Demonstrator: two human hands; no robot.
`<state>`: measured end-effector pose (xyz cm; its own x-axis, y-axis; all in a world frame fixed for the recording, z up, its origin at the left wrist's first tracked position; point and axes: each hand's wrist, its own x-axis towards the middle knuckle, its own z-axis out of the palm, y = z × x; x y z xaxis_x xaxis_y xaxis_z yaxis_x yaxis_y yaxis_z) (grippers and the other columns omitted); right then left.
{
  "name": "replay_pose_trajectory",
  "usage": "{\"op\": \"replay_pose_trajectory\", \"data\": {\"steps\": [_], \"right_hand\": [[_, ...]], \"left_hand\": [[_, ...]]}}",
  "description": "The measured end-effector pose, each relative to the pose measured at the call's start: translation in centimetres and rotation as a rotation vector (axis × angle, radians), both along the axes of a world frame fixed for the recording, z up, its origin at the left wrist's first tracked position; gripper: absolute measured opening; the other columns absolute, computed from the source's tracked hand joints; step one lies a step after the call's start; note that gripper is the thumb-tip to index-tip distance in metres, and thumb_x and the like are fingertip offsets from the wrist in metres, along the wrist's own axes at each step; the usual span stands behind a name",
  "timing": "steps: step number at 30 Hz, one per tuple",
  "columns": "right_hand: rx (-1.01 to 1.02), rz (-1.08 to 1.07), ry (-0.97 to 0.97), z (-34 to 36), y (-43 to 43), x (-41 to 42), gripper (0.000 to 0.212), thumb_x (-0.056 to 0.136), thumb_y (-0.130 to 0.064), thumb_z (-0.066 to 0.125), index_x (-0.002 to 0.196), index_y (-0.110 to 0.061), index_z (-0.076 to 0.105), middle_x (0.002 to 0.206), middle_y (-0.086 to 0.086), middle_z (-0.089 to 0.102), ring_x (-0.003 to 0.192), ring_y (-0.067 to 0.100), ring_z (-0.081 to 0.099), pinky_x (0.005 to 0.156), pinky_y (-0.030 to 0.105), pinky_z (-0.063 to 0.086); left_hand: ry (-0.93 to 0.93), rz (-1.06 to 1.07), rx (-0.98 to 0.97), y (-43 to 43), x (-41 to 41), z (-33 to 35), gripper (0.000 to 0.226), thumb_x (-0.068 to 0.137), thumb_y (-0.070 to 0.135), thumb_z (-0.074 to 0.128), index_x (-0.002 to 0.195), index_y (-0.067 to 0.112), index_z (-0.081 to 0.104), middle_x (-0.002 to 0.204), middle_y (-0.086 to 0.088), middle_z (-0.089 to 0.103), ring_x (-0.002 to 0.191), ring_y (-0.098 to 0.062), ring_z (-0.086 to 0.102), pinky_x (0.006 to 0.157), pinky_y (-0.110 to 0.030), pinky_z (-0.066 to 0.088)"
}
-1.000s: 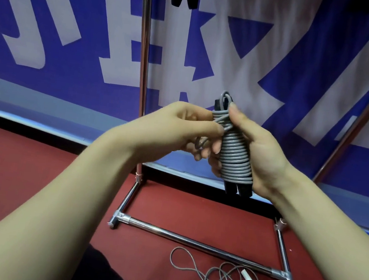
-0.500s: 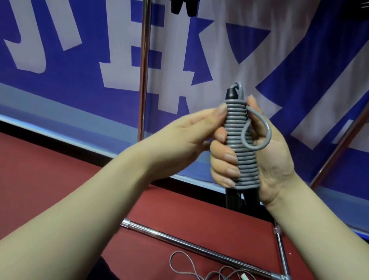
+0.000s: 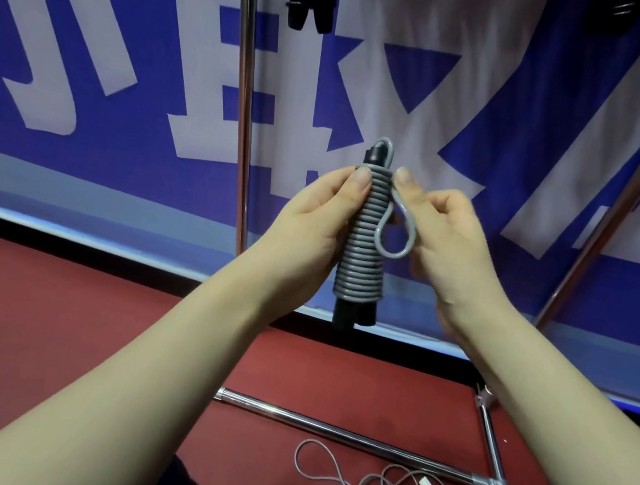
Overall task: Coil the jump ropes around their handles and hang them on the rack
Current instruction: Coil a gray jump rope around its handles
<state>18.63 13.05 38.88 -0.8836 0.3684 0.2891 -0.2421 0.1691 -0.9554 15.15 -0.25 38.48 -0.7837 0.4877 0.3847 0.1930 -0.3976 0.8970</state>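
The left hand (image 3: pixel 313 217) grips the coiled gray jump rope (image 3: pixel 362 248) upright while the right hand (image 3: pixel 449 235) holds its free loop (image 3: pixel 412 234).

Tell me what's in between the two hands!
In the head view, the coiled grey jump rope on its black handles sits between the left hand and the right hand; both hold it.

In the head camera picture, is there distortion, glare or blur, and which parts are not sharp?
Head view: the wide lens likely tilts the rack's right pole. Head view: bright glare streaks run along the chrome base bar. Head view: the coiled grey rope is sharp, the right hand looks slightly soft, and the light is even with faint shadows.
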Motion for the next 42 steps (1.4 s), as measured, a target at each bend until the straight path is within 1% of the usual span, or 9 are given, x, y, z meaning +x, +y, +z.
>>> {"op": "replay_pose_trajectory", "data": {"steps": [3,9,13,18,23,30,34,37,42], "right_hand": [[-0.065,0.104,0.227,0.1,-0.2,0.4,0.008,0.099,-0.018,0.057,0.094,-0.018,0.050,0.062,0.000,0.060,0.053,0.012,0.055,0.054,0.026,0.048],[-0.105,0.393,0.321,0.1,-0.3,0.1,0.034,0.086,0.013,0.058,0.110,-0.012,0.063,0.086,-0.006,0.071,0.080,0.008,0.065,0.076,0.022,0.054],[-0.123,0.443,0.310,-0.1,-1.0,0.4,0.057,0.067,0.003,0.070,0.120,-0.016,0.060,0.104,0.002,0.068,0.093,0.006,0.065,0.083,0.019,0.052],[-0.117,0.279,0.418,0.6,-1.9,-0.1,0.045,0.070,-0.008,0.076,0.113,-0.021,0.068,0.108,-0.004,0.058,0.095,0.011,0.065,0.083,0.021,0.052],[-0.009,0.186,0.448,1.1,-2.9,-0.5,0.046,0.074,-0.028,0.073,0.118,-0.034,0.062,0.110,-0.019,0.050,0.085,0.003,0.057,0.082,0.019,0.050],[-0.320,0.238,0.412,3.0,-3.1,-1.7,0.034,0.083,-0.032,0.061,0.104,-0.006,0.058,0.103,-0.008,0.074,0.074,0.001,0.059,0.098,0.028,0.047],[-0.620,0.268,0.389,3.1,-3.8,-3.0,0.030,0.092,-0.024,0.059,0.113,-0.003,0.051,0.109,0.012,0.072,0.069,0.015,0.050,0.075,0.028,0.047],[-0.655,0.252,0.314,3.0,-4.1,-3.9,0.018,0.099,-0.021,0.054,0.095,-0.005,0.062,0.103,0.010,0.073,0.073,0.017,0.045,0.071,0.026,0.041],[-0.557,0.331,0.267,2.9,-4.2,-4.7,0.031,0.104,-0.024,0.042,0.109,-0.006,0.067,0.098,0.003,0.069,0.079,0.015,0.046,0.062,0.022,0.035]], "left_hand": [[-0.041,0.041,-0.018,0.2,-0.3,-0.3,0.024,0.103,0.026,0.045,0.106,0.011,0.064,0.082,-0.002,0.069,0.079,-0.015,0.064,0.085,-0.036,0.053],[-0.154,0.051,0.113,-0.6,-1.2,0.4,0.035,0.105,0.027,0.041,0.104,0.002,0.065,0.088,-0.010,0.070,0.077,-0.019,0.068,0.073,-0.031,0.056],[-0.178,0.031,0.148,-1.0,-1.6,0.5,0.033,0.103,0.030,0.044,0.098,0.010,0.070,0.094,-0.010,0.071,0.087,-0.020,0.068,0.090,-0.039,0.056],[-0.170,0.026,0.159,-0.2,-0.9,0.5,0.044,0.100,0.031,0.050,0.128,-0.003,0.053,0.115,-0.027,0.061,0.103,-0.032,0.058,0.098,-0.048,0.048],[-0.162,0.014,0.156,-0.2,-0.9,0.5,0.035,0.102,0.031,0.045,0.122,0.006,0.061,0.111,-0.020,0.068,0.096,-0.028,0.065,0.087,-0.042,0.052],[-0.190,0.002,0.253,-0.5,-1.3,0.8,0.027,0.098,0.033,0.046,0.102,0.014,0.065,0.085,-0.003,0.069,0.068,-0.011,0.063,0.065,-0.027,0.056],[-0.143,0.066,0.247,-0.8,-1.4,0.9,0.029,0.086,0.039,0.053,0.096,0.018,0.070,0.083,-0.003,0.071,0.065,-0.016,0.063,0.061,-0.024,0.056],[-0.109,0.122,0.187,-1.1,-1.9,0.6,0.038,0.084,0.042,0.054,0.108,0.014,0.063,0.089,-0.004,0.072,0.066,-0.018,0.063,0.065,-0.027,0.057],[-0.154,0.178,0.210,-1.8,-2.5,0.5,0.035,0.086,0.041,0.056,0.107,0.014,0.065,0.091,-0.005,0.072,0.063,-0.016,0.064,0.063,-0.026,0.057]]}}
